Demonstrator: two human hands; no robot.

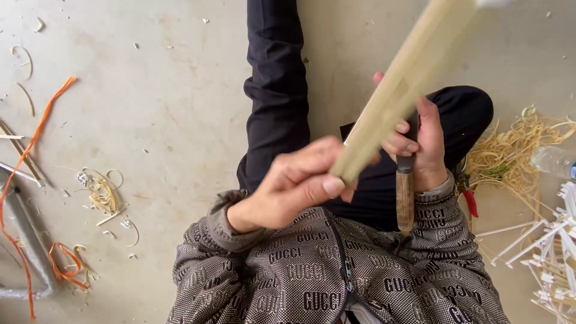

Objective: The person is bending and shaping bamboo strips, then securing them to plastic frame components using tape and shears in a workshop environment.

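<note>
A long pale bamboo strip [414, 66] runs from the middle of the view up to the top right. My left hand [294, 183] grips its near end, thumb on top. My right hand [420, 147] holds a knife with a brown wooden handle [405, 201], the handle pointing down toward my lap and the dark blade up against the strip; its fingers also touch the strip's underside. Below both hands are my black trousers [276, 102] and patterned brown jacket [336, 276].
Pale shavings [103, 195] and an orange cord [36, 138] lie on the concrete floor at left, beside a grey metal pipe [27, 240]. At right lie a heap of thin shavings [516, 156], a clear plastic bottle [555, 161], red-handled pliers [469, 201] and white sticks [552, 246].
</note>
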